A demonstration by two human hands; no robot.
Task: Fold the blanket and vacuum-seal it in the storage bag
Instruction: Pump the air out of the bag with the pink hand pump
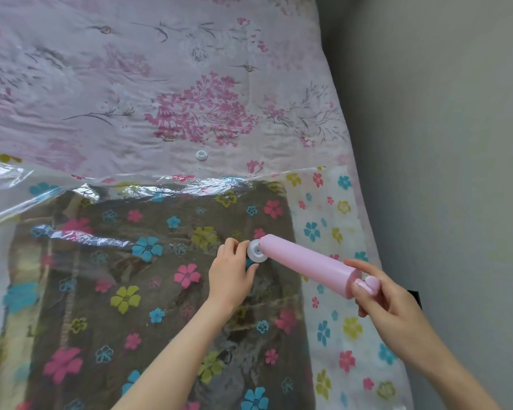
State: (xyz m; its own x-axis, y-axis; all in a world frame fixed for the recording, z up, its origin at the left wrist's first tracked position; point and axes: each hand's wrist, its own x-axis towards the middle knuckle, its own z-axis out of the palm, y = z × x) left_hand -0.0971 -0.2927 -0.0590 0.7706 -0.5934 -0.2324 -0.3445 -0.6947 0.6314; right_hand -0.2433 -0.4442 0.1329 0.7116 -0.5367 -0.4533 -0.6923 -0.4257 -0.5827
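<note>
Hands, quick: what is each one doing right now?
Left hand: fingers pinch the white valve on the storage bag.
Right hand: grips the handle end of the pink pump.

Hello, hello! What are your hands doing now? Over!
Left hand pinches white valve on storage bag. Right hand grips pink pump, nozzle at valve. Blanket inside. Nothing blocking.
</note>
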